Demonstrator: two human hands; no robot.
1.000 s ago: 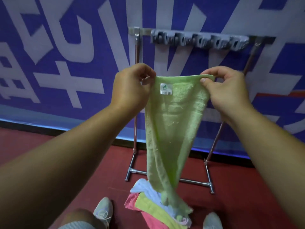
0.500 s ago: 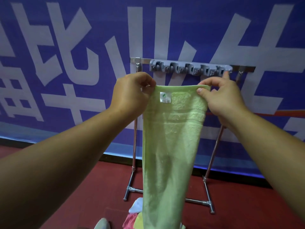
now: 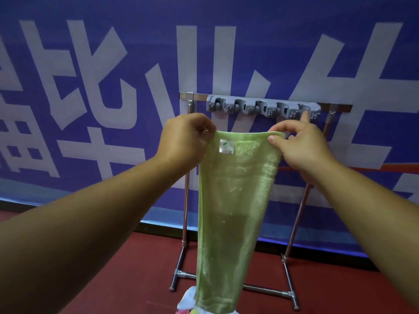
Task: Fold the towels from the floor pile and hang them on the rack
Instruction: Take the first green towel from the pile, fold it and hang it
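A light green towel (image 3: 231, 205) hangs full length in front of me, folded lengthwise, with a white label near its top edge. My left hand (image 3: 183, 141) pinches its top left corner and my right hand (image 3: 301, 146) pinches its top right corner. Behind it stands a metal rack (image 3: 337, 108) with a grey clip strip (image 3: 263, 107) along the top bar. My right index finger points up at the strip's right end. The floor pile (image 3: 189, 301) of coloured towels peeks out at the bottom, mostly hidden by the green towel.
A blue banner with large white characters (image 3: 113, 87) covers the wall right behind the rack. The floor (image 3: 118, 268) is dark red. The rack's legs and foot bar (image 3: 267, 290) rest on the floor close to the pile.
The towel has been lifted higher, with its lower end off the pile and hanging straight. My view has tilted up, so the rack sits lower in frame and my feet are out of sight.
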